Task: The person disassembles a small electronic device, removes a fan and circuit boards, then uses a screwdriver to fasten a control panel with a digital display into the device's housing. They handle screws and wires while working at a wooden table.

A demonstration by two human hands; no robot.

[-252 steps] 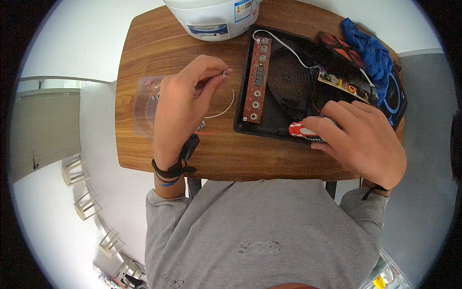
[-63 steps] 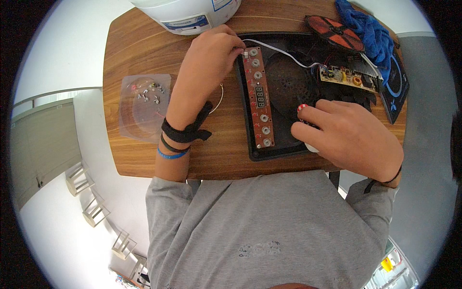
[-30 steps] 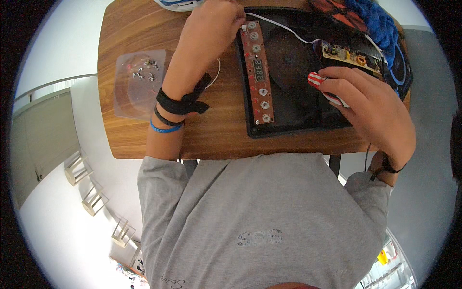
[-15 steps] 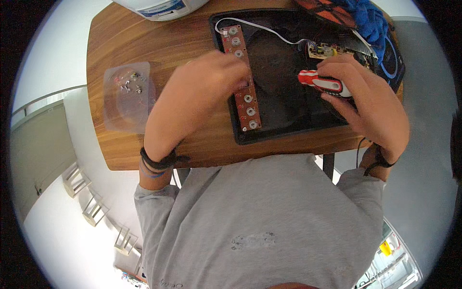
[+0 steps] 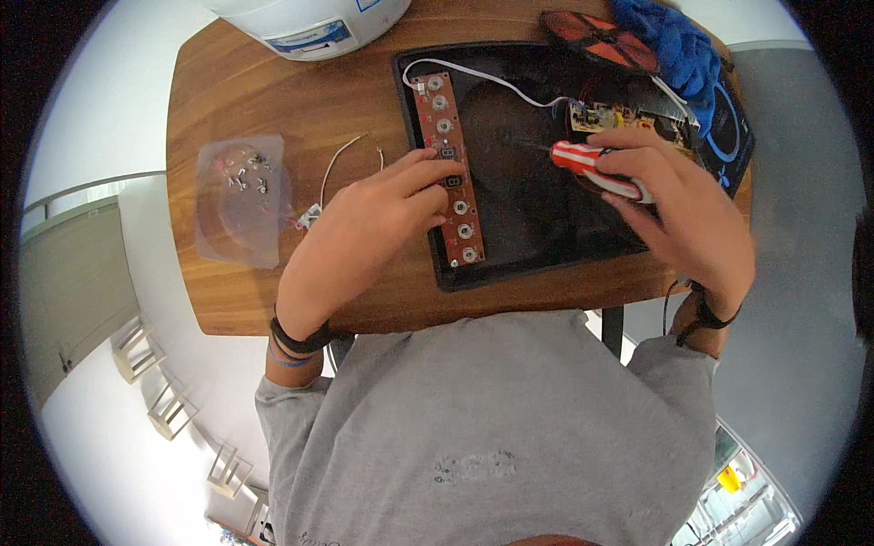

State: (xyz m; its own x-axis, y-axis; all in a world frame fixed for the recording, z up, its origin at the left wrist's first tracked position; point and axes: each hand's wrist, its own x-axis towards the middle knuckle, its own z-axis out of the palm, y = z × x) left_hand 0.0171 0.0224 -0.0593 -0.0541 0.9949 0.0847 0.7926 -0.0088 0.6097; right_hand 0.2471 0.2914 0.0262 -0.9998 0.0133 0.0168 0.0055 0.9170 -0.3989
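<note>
**Display board: position in housing, left hand applied**

The long red-brown display board is seated along the left side of the black housing on the wooden table. The fingers of the left hand are bent and parted, and are laid across the board's display, which is partly covered. A red-and-white screwdriver is gripped in the closed fingers of the right hand; its shaft, blurred, is pointed toward the board. The white cable is run from the board's upper end to the component-filled circuit board.
</note>
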